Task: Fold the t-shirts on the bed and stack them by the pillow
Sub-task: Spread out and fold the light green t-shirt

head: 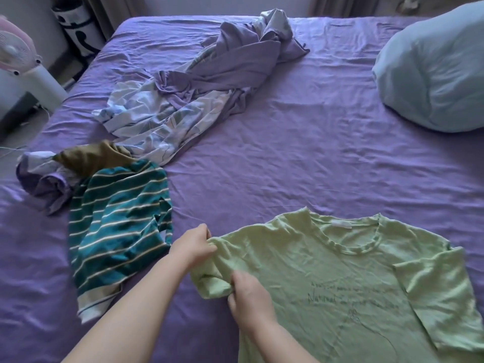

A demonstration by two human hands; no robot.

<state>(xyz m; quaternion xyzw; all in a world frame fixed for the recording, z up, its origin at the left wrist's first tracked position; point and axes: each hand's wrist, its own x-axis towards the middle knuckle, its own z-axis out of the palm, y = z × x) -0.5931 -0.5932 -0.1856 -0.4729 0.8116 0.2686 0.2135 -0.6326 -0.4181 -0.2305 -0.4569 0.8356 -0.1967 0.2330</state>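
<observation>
A light green t-shirt with dark lettering lies spread front-up on the purple bed sheet, its neck toward the far side. My left hand pinches the top of its bunched left sleeve. My right hand grips the lower edge of that same sleeve. A teal t-shirt with cream stripes lies crumpled to the left, and an olive-brown garment peeks out behind it. A pale blue pillow rests at the far right.
A rumpled purple and floral blanket sprawls across the far middle of the bed and down to the left edge. A white fan stands on the floor beside the bed at the left.
</observation>
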